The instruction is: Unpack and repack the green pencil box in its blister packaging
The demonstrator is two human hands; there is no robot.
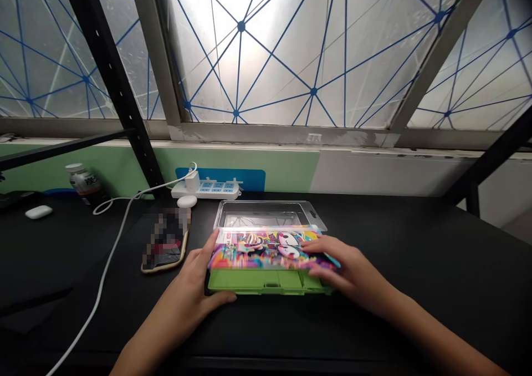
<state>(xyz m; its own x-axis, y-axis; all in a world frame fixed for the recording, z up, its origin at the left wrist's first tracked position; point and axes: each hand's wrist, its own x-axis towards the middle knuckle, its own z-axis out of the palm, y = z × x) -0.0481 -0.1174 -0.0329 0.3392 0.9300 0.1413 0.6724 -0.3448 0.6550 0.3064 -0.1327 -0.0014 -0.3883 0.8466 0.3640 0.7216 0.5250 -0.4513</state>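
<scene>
A green box with a bright cartoon-printed lid (266, 257) lies on the black table (415, 265) in front of me. My left hand (195, 282) grips its left end, thumb at the front edge and fingers along the side. My right hand (344, 270) lies on the lid's right part with the fingers stretched flat over the print. Just behind the box lies a clear plastic packaging tray (266, 214).
A phone (165, 240) lies left of the box. A white power strip (208, 187) with a charger and a white cable (103, 270) sits by the wall. A bottle (85, 183) and a small white case (38, 212) are at the far left.
</scene>
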